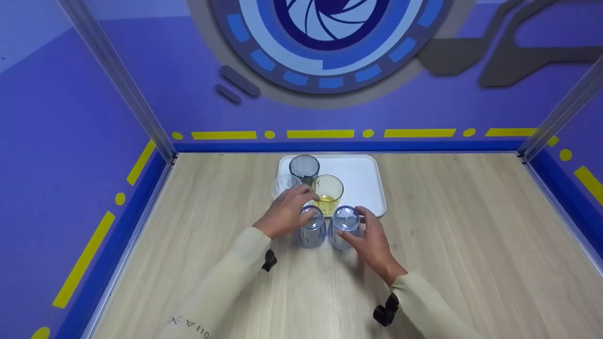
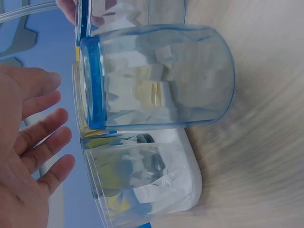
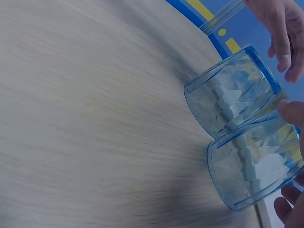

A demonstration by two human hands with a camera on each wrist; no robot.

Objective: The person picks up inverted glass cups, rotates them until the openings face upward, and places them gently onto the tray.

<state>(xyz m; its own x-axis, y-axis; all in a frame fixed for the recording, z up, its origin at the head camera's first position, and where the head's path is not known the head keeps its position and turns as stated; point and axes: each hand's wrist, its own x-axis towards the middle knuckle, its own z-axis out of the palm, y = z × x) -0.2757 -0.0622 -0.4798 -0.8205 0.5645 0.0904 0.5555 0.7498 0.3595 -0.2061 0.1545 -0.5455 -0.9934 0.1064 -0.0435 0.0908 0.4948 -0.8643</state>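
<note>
The right hand (image 1: pixel 374 242) grips the right blue cup (image 1: pixel 346 219) up near its top end, with the thumb on one side and fingers on the other. The cup is see-through and stands upside down on the table (image 1: pixel 447 235), wide mouth down and thick bottom up. That end looks narrower, so it is likely the easier part to wrap fingers around. The left blue cup (image 1: pixel 313 235) stands upside down too, just beside the right one, and I can't tell if the two touch. Being wide at the foot, both cups probably stand steady that way. The left hand (image 1: pixel 287 212) holds nothing. Its fingers are loose and a bit bent, and the left wrist view shows a gap between them and the left blue cup. It hangs over that cup, maybe so that it is near enough to grab it or get out of its way. Both blue cups stand in front of the white tray (image 1: pixel 360 174), close to its near edge. On the tray, the gray cup (image 1: pixel 305 167) sits at the back, the yellow cup (image 1: pixel 330 192) sits near the front, and the clear cup (image 1: pixel 284 182) sits at the left edge, partly hidden by the left hand. These three stand mouth up, bunched on the left, perhaps to leave room beside them.
</note>
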